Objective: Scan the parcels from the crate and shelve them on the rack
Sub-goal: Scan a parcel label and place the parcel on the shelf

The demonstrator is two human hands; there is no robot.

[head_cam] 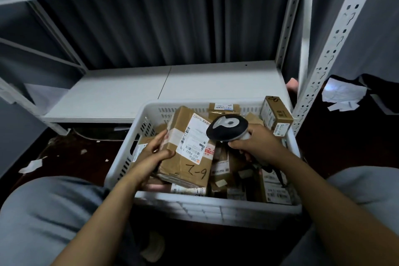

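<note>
Grey-clothed knees (43, 211) flank my white slotted plastic crate (216, 205). My left hand (154, 153) grips a creased brown cardboard parcel (190, 170) above the crate's heap; my right hand (257, 142) clasps the smooth black-and-grey scanner (226, 128). I'd tilt the parcel's white paper label (194, 138) squarely toward the scanner head. The flat white metal rack shelf (129, 90) lies just beyond.

Single head-worn wide-angle view, looking forward and down, close above the crate (216, 205), facing the rack (121, 93) beyond.
</note>
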